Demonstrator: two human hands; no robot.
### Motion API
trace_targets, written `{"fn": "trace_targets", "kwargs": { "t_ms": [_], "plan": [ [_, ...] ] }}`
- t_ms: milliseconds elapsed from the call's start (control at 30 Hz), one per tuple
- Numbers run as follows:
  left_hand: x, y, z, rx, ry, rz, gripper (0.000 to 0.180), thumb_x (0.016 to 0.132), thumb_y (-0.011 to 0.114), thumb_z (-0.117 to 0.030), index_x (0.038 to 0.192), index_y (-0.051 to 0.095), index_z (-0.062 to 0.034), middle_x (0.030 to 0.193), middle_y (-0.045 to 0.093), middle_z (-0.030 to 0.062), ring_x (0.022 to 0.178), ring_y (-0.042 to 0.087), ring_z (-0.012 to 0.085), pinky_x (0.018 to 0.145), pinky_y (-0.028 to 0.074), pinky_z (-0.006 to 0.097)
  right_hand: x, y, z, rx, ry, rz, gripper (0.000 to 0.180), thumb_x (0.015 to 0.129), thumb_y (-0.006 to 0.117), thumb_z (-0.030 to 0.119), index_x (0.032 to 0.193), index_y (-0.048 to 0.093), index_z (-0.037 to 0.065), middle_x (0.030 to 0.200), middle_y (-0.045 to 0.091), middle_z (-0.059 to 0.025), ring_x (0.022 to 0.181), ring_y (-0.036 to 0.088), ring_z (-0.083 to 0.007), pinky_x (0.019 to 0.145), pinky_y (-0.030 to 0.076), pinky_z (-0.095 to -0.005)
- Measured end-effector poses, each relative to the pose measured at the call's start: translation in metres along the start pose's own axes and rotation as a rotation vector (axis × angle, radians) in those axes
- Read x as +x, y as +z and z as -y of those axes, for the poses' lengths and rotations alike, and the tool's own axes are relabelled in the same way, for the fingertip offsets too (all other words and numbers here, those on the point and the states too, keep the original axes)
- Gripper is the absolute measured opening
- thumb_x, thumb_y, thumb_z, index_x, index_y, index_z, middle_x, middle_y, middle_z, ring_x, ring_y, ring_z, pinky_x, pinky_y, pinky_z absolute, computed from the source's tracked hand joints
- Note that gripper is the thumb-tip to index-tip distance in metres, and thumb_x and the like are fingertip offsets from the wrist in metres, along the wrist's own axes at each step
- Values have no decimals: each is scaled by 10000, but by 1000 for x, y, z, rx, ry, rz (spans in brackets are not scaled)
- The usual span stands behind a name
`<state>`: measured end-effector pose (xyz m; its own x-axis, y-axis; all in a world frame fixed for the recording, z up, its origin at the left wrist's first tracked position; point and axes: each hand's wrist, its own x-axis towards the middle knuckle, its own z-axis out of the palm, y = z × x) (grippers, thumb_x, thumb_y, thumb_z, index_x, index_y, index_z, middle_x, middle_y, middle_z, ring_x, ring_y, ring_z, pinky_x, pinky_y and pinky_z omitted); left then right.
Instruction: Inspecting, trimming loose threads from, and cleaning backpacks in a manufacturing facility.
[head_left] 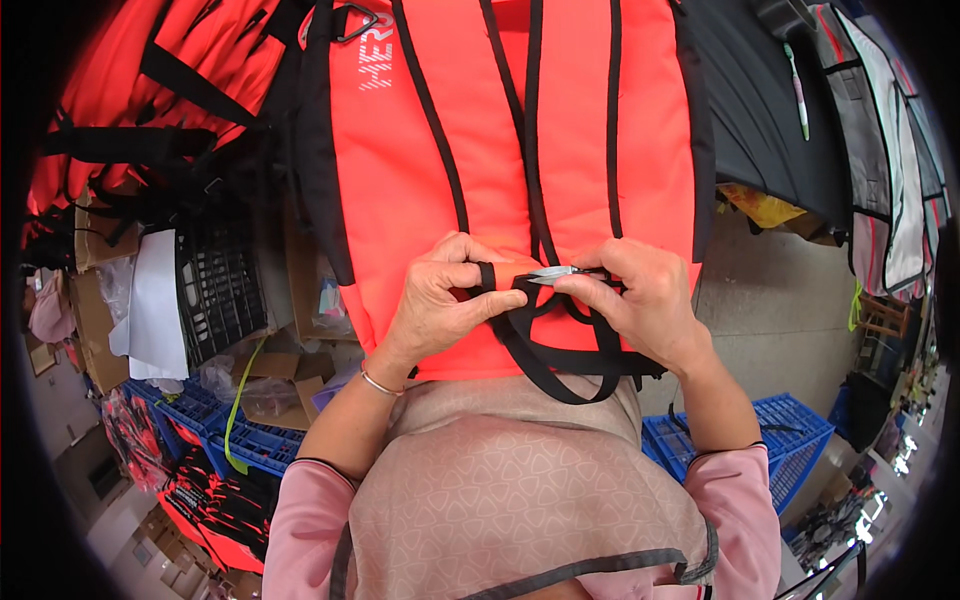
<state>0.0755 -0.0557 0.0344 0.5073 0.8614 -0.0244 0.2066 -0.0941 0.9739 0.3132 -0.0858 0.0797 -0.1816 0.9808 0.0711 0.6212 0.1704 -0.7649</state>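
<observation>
Close together, left hand (pixel 437 292), right hand (pixel 648 298), pinching

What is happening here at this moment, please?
A person is handling an orange-red backpack with black trim, spread out in front of the body. The left hand pinches a black strap near the bag's lower end. The right hand holds a small metal cutting tool, its pointed tip toward the left fingers. Part of the strap hangs in a loop below. Whether the blade touches the strap is unclear.
</observation>
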Motion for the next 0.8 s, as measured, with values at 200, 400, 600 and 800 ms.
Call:
{"fn": "trace_targets", "kwargs": {
  "t_ms": [200, 400, 600, 800],
  "plan": [
    [3, 0, -6, 4, 5, 3, 244, 725, 828, -79, 961, 774, -54, 903, 684, 14, 867, 577, 123, 775, 453, 261, 6, -7, -5, 630, 444, 175, 169, 875, 733, 143, 845, 675, -13, 717, 642, -18, 678, 581, -58, 579, 455, -233],
    [1, 0, -2, 18, 38, -3, 206, 737, 818, -69, 933, 767, -32, 904, 673, 23, 844, 574, 122, 762, 453, 259, 4, -7, 4, 636, 461, 27, 230, 854, 750, 126, 996, 646, -21, 809, 645, -24, 738, 570, -64, 688, 470, -212],
    [3, 7, -7, -95, -119, -118, 141, 811, 782, -119, 907, 752, -20, 774, 602, 33, 773, 538, 131, 678, 434, 265, -21, -15, 15, 461, 377, 312, 534, 628, 909, 203, 1065, 649, 37, 821, 681, -50, 746, 612, -85, 695, 497, -255],
    [4, 16, -10, -67, -28, -152, 210, 904, 701, -165, 814, 669, 23, 739, 514, 43, 717, 487, 146, 644, 401, 276, -42, -30, 12, 345, 235, 110, 203, 725, 695, -62, 912, 692, 18, 789, 689, -90, 688, 679, -171, 625, 523, -294]
  ]
}}
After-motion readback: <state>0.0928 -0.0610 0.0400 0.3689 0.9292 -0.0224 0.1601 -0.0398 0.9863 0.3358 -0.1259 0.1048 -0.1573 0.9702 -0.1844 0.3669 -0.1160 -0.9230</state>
